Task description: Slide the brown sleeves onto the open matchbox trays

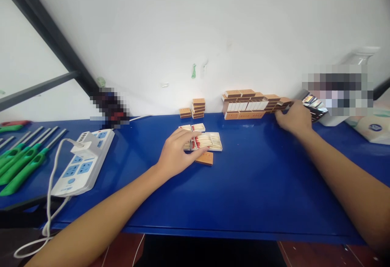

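Thumb and fingers of my left hand (178, 153) close across an open matchbox tray (216, 142) filled with red-tipped matches. More open match trays (198, 127) lie just behind it, partly covered by my fingers. In front of the thumb, an orange-brown matchbox (204, 158) lies flat. My right hand (294, 119) reaches to the right end of a row of stacked matchboxes (246, 115) by the wall. Its fingers are closed on a brown matchbox (284, 103) at that end; the fingertips are partly hidden.
Two small matchbox piles (198, 108) stand against the wall. A white power strip (85, 163) with a looped cable and several green-handled lighters (27, 163) lie at left. Behind my right hand is a white container (335, 117), partly blurred, beside a tissue pack (373, 127). The blue table (237, 202) ends in front.
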